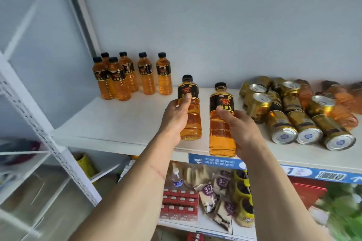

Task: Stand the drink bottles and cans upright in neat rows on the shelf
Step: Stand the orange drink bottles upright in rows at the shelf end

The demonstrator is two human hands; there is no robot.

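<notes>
On the white shelf (121,123), six orange bottles (146,76) with black caps stand upright at the back, far to the left of the cans (293,119). Four of them make a row, and two more stand just in front of the row's left end.

The left hand (176,121) holds one bottle (189,107) upright, to the left of the cans. The thumb presses on the black label at the front, and the other fingers wrap behind the bottle, so they are hidden. The base of this bottle is near the front edge of the shelf; I cannot tell if it touches the board.

The right hand (239,129) holds a second bottle (222,121) upright, between the first bottle and the cans. Its thumb lies on the label, and the fingers close around the back. The base of it hangs in front of the shelf edge, above the blue strip (293,172).

The golden cans lie in a loose heap on the right part of the shelf. Three at the front lie on their sides with the bottoms toward the camera. Some more bottles (340,111) lie on their sides behind and to the right of the cans, blurred.
</notes>
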